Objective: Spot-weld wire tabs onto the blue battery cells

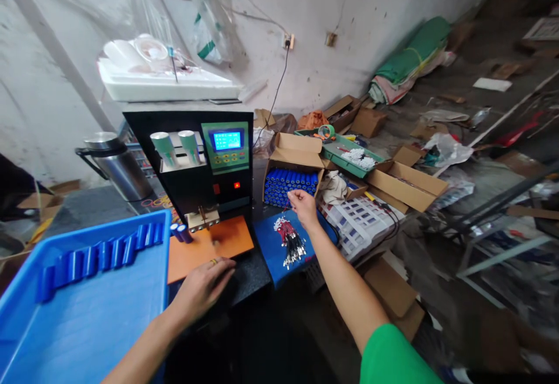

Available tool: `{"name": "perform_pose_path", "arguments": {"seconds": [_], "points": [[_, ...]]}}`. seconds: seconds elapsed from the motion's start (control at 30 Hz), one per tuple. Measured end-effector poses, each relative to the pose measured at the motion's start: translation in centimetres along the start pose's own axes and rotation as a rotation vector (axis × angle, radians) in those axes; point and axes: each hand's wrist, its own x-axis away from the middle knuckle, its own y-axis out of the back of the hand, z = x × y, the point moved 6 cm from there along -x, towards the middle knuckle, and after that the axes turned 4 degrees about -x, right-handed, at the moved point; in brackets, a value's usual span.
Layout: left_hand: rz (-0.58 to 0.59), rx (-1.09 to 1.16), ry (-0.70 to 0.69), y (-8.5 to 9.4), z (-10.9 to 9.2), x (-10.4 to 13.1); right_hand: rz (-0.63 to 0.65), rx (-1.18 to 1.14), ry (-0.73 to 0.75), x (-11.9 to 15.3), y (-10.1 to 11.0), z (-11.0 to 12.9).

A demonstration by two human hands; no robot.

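Note:
My left hand (204, 288) rests at the front edge of an orange board (233, 243), fingers loosely stretched out with nothing visible in them. Behind it stands a black spot welder (183, 157) with a lit blue screen. Two blue cylindrical battery cells (180, 233) stand on the board's left side. My right hand (304, 208) is raised with thumb and finger pinched together, in front of a cardboard box of blue cells (292, 186). Whatever the pinch holds is too small to make out. Below it, a bundle of red and black wire leads (289, 238) lies on a blue mat (271, 250).
A blue plastic tray (166, 256) with a row of blue cells stands at left. Behind it is a steel jug (117, 166). To the right are a white plastic crate (360, 224), a green tray (349, 160) and open cardboard boxes (406, 180).

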Motion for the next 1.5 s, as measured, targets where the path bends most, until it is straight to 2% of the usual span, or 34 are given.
{"name": "perform_pose_path", "arguments": {"seconds": [0.1,0.17,0.4,0.53,0.7,0.9,1.07,1.13,1.2,1.27,1.33,1.4,1.5], "points": [[-0.102,0.075,0.066,0.5,0.3,0.1,0.015,-0.185,0.005,1.3,-1.9,1.5],[-0.165,0.128,0.142,0.9,0.6,0.3,0.062,-0.287,-0.037,2.8,-3.9,1.7],[-0.247,0.456,0.498,0.6,1.4,1.2,0.231,-0.468,-0.260,10.0,-11.4,-0.9],[-0.269,0.651,0.612,0.3,1.7,1.4,0.259,-0.497,-0.328,12.3,-14.0,-2.3],[-0.296,0.696,0.638,0.7,2.2,1.3,0.264,-0.426,-0.325,12.8,-14.3,-3.1],[-0.291,0.599,0.608,0.7,2.8,1.3,0.550,-0.098,-0.194,13.3,-14.6,-3.3],[-0.274,0.536,0.597,0.8,2.5,1.6,0.576,0.030,-0.140,13.5,-14.9,-4.0],[-0.344,0.476,0.604,1.6,2.6,2.0,0.538,0.019,-0.175,13.3,-14.7,-4.5],[-0.504,0.386,0.620,3.3,3.2,2.7,0.489,-0.025,-0.224,13.2,-14.4,-5.0],[-0.665,0.309,0.647,5.1,4.1,3.3,0.465,-0.074,-0.263,13.0,-14.2,-5.2],[-0.739,0.253,0.700,6.2,5.4,3.6,0.466,-0.105,-0.284,13.0,-14.3,-5.3],[-0.704,0.235,0.746,6.6,6.9,3.4,0.474,-0.114,-0.287,13.0,-14.4,-5.3],[-0.525,0.318,0.749,6.1,8.8,2.6,0.480,-0.118,-0.285,13.1,-14.5,-5.3]]}}
